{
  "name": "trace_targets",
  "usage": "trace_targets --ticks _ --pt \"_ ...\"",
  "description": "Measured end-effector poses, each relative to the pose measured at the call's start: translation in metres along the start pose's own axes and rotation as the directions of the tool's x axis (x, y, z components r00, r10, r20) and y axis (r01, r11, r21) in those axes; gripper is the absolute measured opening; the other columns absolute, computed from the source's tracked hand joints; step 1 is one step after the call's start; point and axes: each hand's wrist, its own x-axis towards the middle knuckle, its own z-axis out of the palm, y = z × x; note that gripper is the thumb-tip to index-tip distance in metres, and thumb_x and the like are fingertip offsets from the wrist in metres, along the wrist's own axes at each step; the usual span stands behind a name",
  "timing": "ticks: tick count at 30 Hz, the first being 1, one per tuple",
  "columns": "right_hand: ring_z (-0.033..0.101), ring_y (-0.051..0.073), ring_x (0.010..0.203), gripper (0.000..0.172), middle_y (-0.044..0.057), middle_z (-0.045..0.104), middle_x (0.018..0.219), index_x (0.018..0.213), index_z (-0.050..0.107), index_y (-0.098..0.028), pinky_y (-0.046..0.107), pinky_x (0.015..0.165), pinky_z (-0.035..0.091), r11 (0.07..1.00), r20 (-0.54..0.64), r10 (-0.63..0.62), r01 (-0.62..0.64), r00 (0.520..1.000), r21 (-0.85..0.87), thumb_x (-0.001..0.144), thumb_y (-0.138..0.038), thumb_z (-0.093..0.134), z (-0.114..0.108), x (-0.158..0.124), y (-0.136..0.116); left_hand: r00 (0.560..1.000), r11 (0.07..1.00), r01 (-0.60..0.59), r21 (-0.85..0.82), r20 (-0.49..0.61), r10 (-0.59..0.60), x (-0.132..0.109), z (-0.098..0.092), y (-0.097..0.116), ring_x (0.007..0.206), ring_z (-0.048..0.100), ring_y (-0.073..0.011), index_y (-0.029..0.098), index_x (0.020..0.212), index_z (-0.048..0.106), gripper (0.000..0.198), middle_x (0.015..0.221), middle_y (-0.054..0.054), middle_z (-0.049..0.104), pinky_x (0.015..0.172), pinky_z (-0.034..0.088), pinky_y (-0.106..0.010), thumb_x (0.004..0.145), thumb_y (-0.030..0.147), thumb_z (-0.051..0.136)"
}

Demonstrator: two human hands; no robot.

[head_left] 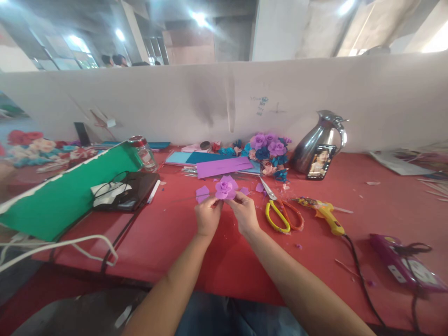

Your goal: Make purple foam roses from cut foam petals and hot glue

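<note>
A purple paper flower point(226, 187) is held up over the red table, pinched from both sides. My left hand point(207, 215) has its fingers closed at the flower's lower left edge. On the other side my right hand point(245, 213) grips the lower right edge with thumb and fingers. Loose purple paper petals point(202, 193) lie just behind the hands. Scissors point(282, 212) with one yellow and one orange handle rest to the right of my right hand. Beyond the flower lies a strip of purple paper point(224, 167) on blue sheets.
A yellow glue gun point(327, 215) lies right of the scissors, its cord trailing to the front edge. A steel jug point(315, 140) with a phone point(319, 162) leaning on it stands behind. Finished paper flowers point(268, 151) are bunched nearby. Left are a green board point(73, 196), a glass jar point(144, 156) and eyeglasses point(112, 186).
</note>
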Motion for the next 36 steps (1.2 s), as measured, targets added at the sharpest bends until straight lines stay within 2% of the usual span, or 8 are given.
trace_targets --ticks 9,13,17,21,25,27,32,36 --pt "0.056 0.019 0.083 0.019 0.002 0.066 0.079 0.076 0.072 -0.02 0.03 0.08 0.043 0.997 0.043 -0.051 0.053 0.998 -0.049 0.068 -0.037 0.07 -0.003 0.003 0.004 0.996 0.995 -0.083 0.052 -0.009 0.084 -0.001 -0.002 0.003 0.063 0.062 -0.0154 0.019 0.075 0.072 0.014 0.068 -0.004 0.07 0.064 0.047 -0.026 0.078 0.021 0.059" --pt "0.055 0.017 0.085 0.013 0.001 0.065 0.085 0.081 0.072 -0.022 0.029 0.081 0.041 0.98 0.09 -0.129 0.141 0.988 -0.138 0.072 -0.029 0.066 -0.007 0.006 0.008 0.987 0.987 -0.15 0.057 -0.042 0.153 0.0 -0.003 0.006 0.07 0.065 -0.018 0.02 0.078 0.071 0.014 0.073 -0.006 0.071 0.068 0.048 -0.028 0.078 0.015 0.058" --pt "0.055 0.018 0.087 0.015 0.001 0.065 0.087 0.083 0.071 -0.022 0.029 0.082 0.041 0.98 0.1 -0.13 0.143 0.986 -0.139 0.069 -0.023 0.066 -0.008 0.007 0.009 0.987 0.987 -0.153 0.053 -0.031 0.155 0.0 -0.003 0.005 0.075 0.066 -0.0195 0.019 0.078 0.071 0.014 0.078 -0.007 0.072 0.072 0.049 -0.029 0.076 0.013 0.058" --pt "0.056 0.018 0.086 0.014 0.001 0.066 0.085 0.081 0.069 -0.02 0.029 0.08 0.042 0.991 0.062 -0.098 0.103 0.993 -0.087 0.067 -0.025 0.066 -0.006 0.007 0.006 0.999 0.999 -0.031 -0.026 0.039 0.032 0.003 -0.004 0.007 0.076 0.064 -0.0191 0.019 0.078 0.069 0.007 0.078 -0.005 0.071 0.074 0.048 -0.03 0.074 0.02 0.064" --pt "0.054 0.015 0.073 0.015 -0.001 0.064 0.074 0.076 0.067 -0.019 0.026 0.071 0.041 0.998 0.024 -0.05 0.051 0.998 -0.038 0.064 -0.028 0.068 -0.007 0.008 0.003 0.987 0.969 0.15 -0.198 0.092 -0.134 0.007 -0.009 0.013 0.087 0.064 -0.0184 0.02 0.104 0.067 0.033 0.094 -0.006 0.071 0.077 0.047 -0.029 0.073 0.03 0.068" --pt "0.052 0.013 0.068 0.017 -0.001 0.063 0.07 0.076 0.067 -0.018 0.025 0.068 0.04 1.0 0.024 -0.022 0.023 0.999 -0.019 0.064 -0.03 0.069 -0.008 0.009 0.002 0.975 0.945 0.212 -0.249 0.127 -0.185 0.009 -0.011 0.015 0.092 0.064 -0.0193 0.02 0.11 0.066 0.039 0.1 -0.007 0.071 0.08 0.047 -0.03 0.073 0.032 0.069" --pt "0.052 0.013 0.066 0.021 -0.001 0.065 0.069 0.075 0.069 -0.02 0.025 0.066 0.04 0.999 0.046 0.037 -0.038 0.998 0.024 0.061 -0.035 0.072 -0.008 0.009 0.001 0.935 0.868 0.348 -0.355 0.204 -0.291 0.009 -0.01 0.011 0.1 0.063 -0.0217 0.02 0.11 0.069 0.042 0.104 -0.008 0.072 0.088 0.046 -0.033 0.071 0.037 0.071" --pt "0.052 0.013 0.065 0.022 0.0 0.066 0.069 0.076 0.071 -0.019 0.025 0.065 0.04 0.997 0.064 0.073 -0.075 0.995 0.024 0.06 -0.034 0.073 -0.008 0.008 0.002 0.902 0.77 0.424 -0.477 0.298 -0.312 0.008 -0.005 0.004 0.099 0.065 -0.023 0.018 0.103 0.073 0.039 0.102 -0.009 0.073 0.089 0.048 -0.034 0.069 0.037 0.073"
